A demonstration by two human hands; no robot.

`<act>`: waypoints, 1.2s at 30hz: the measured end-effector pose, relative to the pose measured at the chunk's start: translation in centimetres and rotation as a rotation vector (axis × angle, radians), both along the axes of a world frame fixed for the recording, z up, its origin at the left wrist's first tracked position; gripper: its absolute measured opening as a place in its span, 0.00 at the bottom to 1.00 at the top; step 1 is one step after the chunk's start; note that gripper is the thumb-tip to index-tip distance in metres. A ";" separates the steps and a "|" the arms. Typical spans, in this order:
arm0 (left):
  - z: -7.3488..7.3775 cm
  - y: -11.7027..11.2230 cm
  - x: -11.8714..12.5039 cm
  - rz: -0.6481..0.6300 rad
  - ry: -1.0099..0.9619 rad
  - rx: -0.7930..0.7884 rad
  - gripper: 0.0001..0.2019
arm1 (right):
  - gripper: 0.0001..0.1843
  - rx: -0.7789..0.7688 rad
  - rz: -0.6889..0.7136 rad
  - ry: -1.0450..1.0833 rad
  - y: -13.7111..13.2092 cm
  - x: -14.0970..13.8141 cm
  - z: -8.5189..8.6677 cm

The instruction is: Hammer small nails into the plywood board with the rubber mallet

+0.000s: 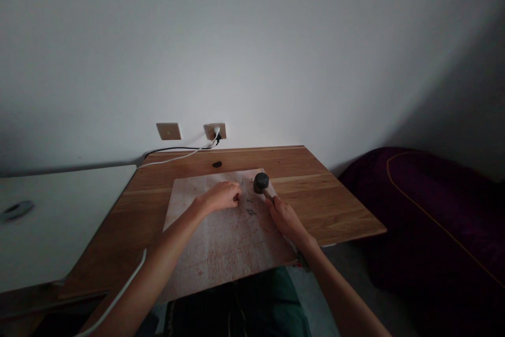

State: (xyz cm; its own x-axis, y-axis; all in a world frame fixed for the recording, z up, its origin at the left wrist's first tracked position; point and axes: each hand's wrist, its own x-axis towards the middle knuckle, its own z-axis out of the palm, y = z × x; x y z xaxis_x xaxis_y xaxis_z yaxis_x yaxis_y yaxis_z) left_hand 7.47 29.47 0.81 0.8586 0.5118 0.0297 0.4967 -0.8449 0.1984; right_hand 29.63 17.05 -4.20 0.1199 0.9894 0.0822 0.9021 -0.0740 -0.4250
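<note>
My right hand (287, 218) is wrapped around the handle of a mallet (261, 182) with a dark, rounded head. The mallet's head is raised over the right back part of a worn, pale board (221, 245). Closed fingers of my left hand (223, 195) are low over the board's middle, left of the mallet; whatever they hold is hidden. Several loose nails (250, 212) lie on the board between my two hands. Along the board's back edge, a few small thin nails appear to stand upright.
Beneath the board is a wooden table (315, 190). A white surface (59, 221) adjoins it at left. Cables (177, 157) run to a wall socket (215, 131) behind. A white cable (126, 287) passes by my left forearm. Dark purple padded furniture (430, 211) stands at right.
</note>
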 end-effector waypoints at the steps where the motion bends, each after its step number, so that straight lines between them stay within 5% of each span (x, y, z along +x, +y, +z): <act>1: 0.1 0.0 0.1 0.008 0.008 0.002 0.04 | 0.16 -0.004 0.000 0.009 0.0 -0.1 0.1; 22: 0.6 3.4 -3.6 0.380 0.018 0.045 0.06 | 0.15 -0.054 -0.031 0.036 -0.1 -0.2 0.6; 36: -0.2 4.4 -2.5 0.372 -0.006 0.057 0.06 | 0.16 0.005 0.003 0.005 0.0 0.1 -0.3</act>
State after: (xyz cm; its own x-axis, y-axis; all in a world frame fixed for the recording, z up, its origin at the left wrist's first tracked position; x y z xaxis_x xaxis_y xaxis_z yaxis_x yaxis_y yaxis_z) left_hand 4.96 33.88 0.61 0.6142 0.7859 0.0718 0.7707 -0.6169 0.1597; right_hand 29.75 17.07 -4.47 0.1174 0.9893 0.0868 0.9003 -0.0692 -0.4297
